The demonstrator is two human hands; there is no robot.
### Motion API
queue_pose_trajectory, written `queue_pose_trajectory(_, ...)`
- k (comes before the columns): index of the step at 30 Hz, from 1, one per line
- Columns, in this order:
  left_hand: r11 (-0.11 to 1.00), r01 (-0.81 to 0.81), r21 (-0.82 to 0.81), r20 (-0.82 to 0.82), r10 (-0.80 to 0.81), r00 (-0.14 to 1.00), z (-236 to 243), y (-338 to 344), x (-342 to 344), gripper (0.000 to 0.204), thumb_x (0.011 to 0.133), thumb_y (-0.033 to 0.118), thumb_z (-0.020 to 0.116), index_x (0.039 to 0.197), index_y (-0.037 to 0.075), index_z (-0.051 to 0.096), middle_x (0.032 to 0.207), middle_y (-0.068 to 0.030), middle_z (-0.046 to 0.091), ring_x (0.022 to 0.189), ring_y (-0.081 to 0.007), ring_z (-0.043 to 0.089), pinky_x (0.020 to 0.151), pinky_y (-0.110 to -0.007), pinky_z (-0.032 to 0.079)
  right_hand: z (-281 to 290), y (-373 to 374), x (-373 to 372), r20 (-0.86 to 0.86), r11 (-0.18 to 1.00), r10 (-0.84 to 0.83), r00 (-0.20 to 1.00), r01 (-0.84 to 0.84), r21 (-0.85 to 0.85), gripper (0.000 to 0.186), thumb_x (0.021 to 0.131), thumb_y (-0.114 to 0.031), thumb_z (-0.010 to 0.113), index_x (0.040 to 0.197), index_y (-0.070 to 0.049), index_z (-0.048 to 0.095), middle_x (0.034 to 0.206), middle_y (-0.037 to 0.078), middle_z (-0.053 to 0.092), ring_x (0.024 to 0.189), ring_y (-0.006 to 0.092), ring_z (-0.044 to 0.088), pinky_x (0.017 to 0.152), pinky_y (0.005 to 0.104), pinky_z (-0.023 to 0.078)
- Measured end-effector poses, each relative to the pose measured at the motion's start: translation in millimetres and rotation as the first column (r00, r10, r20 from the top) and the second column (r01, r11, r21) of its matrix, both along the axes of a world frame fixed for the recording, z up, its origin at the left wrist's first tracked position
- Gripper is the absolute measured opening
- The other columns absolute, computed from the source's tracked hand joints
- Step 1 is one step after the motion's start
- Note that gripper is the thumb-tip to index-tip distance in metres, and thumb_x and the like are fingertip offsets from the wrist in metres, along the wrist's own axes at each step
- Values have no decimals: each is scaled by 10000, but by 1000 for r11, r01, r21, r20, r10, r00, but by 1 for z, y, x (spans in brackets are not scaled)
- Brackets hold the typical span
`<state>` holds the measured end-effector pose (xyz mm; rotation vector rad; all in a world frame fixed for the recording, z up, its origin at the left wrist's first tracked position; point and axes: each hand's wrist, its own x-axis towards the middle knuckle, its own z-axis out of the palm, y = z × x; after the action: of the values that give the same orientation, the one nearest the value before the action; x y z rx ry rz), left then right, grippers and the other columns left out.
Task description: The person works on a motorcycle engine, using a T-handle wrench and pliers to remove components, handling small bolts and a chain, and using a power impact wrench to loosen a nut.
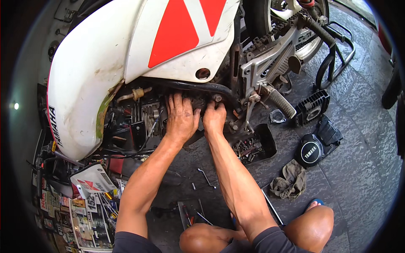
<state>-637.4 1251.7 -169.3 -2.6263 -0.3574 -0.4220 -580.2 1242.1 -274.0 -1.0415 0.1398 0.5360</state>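
A white and red motorcycle (pixel 97 46) stands in front of me, its engine bay exposed below the bodywork. My left hand (pixel 181 118) reaches in under the black frame tube (pixel 190 84), fingers stretched out and thumb apart, tips hidden among dark parts. Close beside it on the right, my right hand (pixel 214 120) has its fingers curled below a bolt head (pixel 217 98); whatever they grip is hidden. Left of the hands are metal fins (pixel 147 113) and a yellowish hose fitting (pixel 136 93).
A black tray (pixel 273 145) of bolts and small parts sits right of my forearm. Farther right lie a finned black block (pixel 313 110), a round black cover (pixel 311 152) and a crumpled cloth (pixel 289 179). A bent wrench (pixel 206 178) lies between my arms. The footpeg (pixel 279 102) juts out nearby.
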Motion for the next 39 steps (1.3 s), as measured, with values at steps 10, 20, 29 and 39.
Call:
queue_pose_trajectory(10,998,-68,4,3,68,998,-8,-11,1,527,755,170,745,1157,-105,545,1290,-342,399,1193,-531,404,1049,-569,340,4,-12,5,29,990,72,997,-68,-123,372,912,-219,514,1044,118,601,1124,362,589,1060,508,568,923,502,437)
queue_pose_trajectory(20,997,37,74,118,-46,992,-20,9,-8,496,754,198,744,1097,-77,515,1255,-329,416,1177,-512,396,1049,-594,298,17,-21,4,6,981,143,990,-141,-134,363,931,-246,538,987,108,598,1083,370,596,1048,509,572,896,512,448)
queue_pose_trajectory(29,997,30,69,118,-38,992,-20,10,-8,504,748,219,736,1093,-76,515,1252,-336,415,1169,-513,401,1042,-591,303,12,-13,3,71,987,40,997,-28,-158,337,925,-231,546,954,98,612,946,333,649,932,513,612,813,514,473)
queue_pose_trajectory(39,985,-15,169,168,-14,986,-40,25,-13,589,813,307,733,1195,-72,495,1348,-355,389,1251,-529,371,1063,-618,290,-2,1,8,77,997,-14,997,20,-69,388,949,-246,537,1087,116,548,1141,375,555,1046,518,558,906,495,456)
